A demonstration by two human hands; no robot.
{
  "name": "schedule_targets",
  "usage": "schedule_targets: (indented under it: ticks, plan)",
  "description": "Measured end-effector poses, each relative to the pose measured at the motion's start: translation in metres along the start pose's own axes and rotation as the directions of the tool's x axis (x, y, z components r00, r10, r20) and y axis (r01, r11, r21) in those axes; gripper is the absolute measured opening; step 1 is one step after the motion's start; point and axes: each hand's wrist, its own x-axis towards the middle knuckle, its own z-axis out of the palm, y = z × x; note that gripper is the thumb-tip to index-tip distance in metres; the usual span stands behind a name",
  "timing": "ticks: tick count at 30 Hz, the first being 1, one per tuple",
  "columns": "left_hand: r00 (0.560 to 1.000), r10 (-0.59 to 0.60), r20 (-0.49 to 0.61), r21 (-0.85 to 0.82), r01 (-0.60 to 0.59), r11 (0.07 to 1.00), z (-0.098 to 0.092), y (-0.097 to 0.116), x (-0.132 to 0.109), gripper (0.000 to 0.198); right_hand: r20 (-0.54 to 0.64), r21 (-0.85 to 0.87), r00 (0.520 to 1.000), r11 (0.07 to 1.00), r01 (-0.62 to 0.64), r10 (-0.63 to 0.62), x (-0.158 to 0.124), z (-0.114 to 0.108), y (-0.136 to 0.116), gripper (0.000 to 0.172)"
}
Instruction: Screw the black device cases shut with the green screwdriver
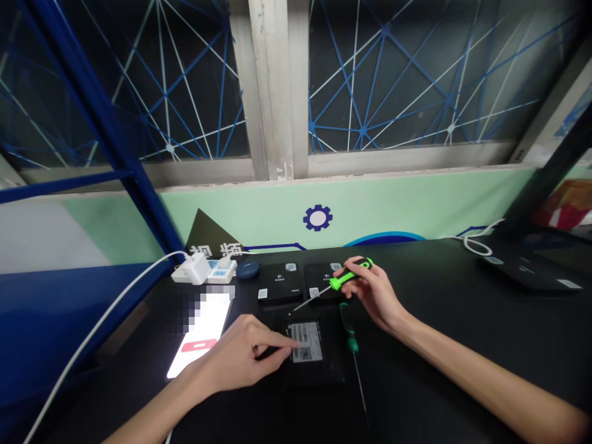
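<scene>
Gripping a green-and-black screwdriver [351,275] in the right hand [372,293], wrapped round the handle, and slanting the shaft down to the left. Reaching with the tip towards the far-left corner of a black set-top box [319,373], lying label-up on the black table [439,351]. Holding nothing in the left hand [245,354], loosely curled, yet stretching an index finger onto the barcode label [311,342]. Looking like screw work at that corner, probably at the lining-up stage; too small to tell whether touching or just above. Calling next, by the look of it, for a steeper shaft, a squarely set tip and steadying pressure from the left. Needing care, too, around the dark-green screwdriver [350,328], resting just beside the box on its right. Noting, beyond, two more set-top boxes [280,280].
</scene>
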Motion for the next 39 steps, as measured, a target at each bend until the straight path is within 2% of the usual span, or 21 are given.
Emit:
schedule_targets:
  ticks: [5,11,17,23,31,39]
  plan:
    - [0.997,0.005,-0.073,-0.016,-0.007,1.000,-0.002,0.001,-0.002,0.029,0.032,0.004,0.999,1.000,-0.022,0.022,-0.003,0.004,0.002,0.024]
    - [0.994,-0.019,-0.111,0.027,0.022,0.999,-0.002,0.002,-0.002,0.036,0.031,0.013,0.999,0.999,-0.032,0.032,-0.003,0.003,0.002,0.023]
    - [0.963,0.001,-0.269,0.123,0.033,0.992,-0.002,-0.004,-0.002,0.027,0.045,-0.001,0.998,0.999,-0.034,0.034,-0.003,0.004,0.002,0.022]
    - [0.941,-0.009,-0.337,0.204,0.082,0.976,-0.002,-0.007,-0.002,0.024,0.039,-0.008,0.999,0.999,-0.032,0.032,-0.005,0.006,0.001,0.024]
    - [0.956,-0.018,-0.292,0.232,0.089,0.969,0.001,-0.007,-0.001,0.025,0.048,-0.015,0.999,1.000,-0.018,0.019,-0.005,0.007,0.001,0.024]
    - [0.963,-0.046,-0.266,0.175,0.095,0.980,0.005,-0.006,0.000,0.027,0.054,-0.006,0.999,1.000,-0.007,0.007,-0.005,0.006,-0.001,0.022]
